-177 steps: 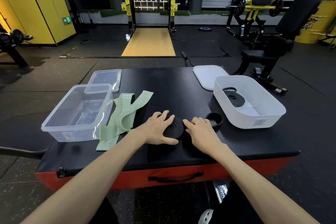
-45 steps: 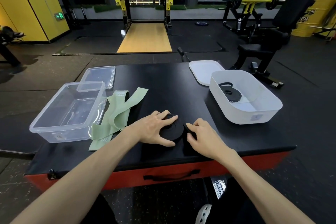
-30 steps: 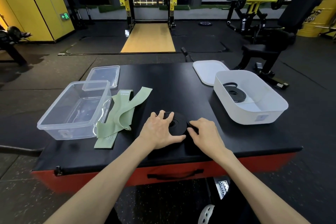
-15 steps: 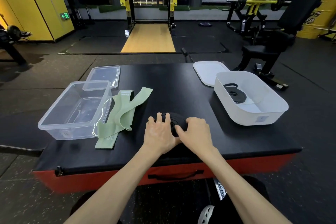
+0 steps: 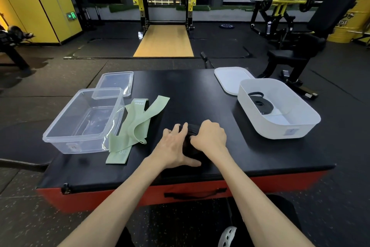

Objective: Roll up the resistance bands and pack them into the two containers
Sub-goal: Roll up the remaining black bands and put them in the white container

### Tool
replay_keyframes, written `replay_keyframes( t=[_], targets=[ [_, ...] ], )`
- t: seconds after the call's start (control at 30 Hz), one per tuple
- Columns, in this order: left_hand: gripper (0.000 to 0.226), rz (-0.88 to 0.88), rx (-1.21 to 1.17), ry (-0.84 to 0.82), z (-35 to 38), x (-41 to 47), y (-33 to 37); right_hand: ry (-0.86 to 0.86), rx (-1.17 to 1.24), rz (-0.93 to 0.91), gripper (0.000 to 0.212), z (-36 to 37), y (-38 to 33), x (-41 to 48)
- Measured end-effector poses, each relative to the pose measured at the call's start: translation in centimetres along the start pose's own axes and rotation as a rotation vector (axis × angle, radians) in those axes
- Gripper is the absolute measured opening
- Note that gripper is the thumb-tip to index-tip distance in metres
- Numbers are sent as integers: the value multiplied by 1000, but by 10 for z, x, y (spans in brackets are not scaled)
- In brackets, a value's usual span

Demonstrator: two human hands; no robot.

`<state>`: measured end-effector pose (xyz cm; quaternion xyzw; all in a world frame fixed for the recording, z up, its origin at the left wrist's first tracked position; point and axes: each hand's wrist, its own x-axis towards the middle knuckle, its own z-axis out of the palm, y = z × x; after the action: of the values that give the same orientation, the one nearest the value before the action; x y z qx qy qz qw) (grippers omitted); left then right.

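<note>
The left fingers [image 5: 177, 129] are spread and bent over the black band roll [image 5: 189, 147], with the thumb stretched along its near side. The right fingers [image 5: 197, 140] are curled close together on its top, knuckles up. So the left hand [image 5: 174, 146] and the right hand [image 5: 211, 136] grip the roll between them, near the front edge of the black pad [image 5: 200, 94]. Both forearms reach in from below. The hands hide most of the roll — whether it lies flat or tilted I cannot tell.
</note>
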<state>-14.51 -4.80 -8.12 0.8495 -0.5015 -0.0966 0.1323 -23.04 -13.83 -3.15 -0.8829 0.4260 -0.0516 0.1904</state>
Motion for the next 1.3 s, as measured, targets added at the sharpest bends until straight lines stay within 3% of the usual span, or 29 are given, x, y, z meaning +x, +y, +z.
replay_keyframes(
  t=[0.37,0.6,0.8,0.93,1.1,1.2,1.3],
  targets=[
    [126,4,-26,60,-3,0,-5,-44,-23,30,32,-3,-8,16],
    [130,-141,-15,89,-1,-6,5,-105,-85,-131,40,-5,-6,29],
    [91,-129,-208,86,-25,-3,-13,-182,-13,-311,29,-1,4,39],
    [88,-131,-278,33,-23,0,-16,-228,23,-319,28,0,2,42],
    [84,-74,-308,66,-19,-6,-17,-287,-114,-222,46,-10,-16,38],
    [83,-30,-298,68,-17,-7,-19,-269,-158,-296,45,-7,-17,36],
    [66,16,-329,70,-19,-6,-22,-238,-195,-349,49,-8,-10,39]
  ],
)
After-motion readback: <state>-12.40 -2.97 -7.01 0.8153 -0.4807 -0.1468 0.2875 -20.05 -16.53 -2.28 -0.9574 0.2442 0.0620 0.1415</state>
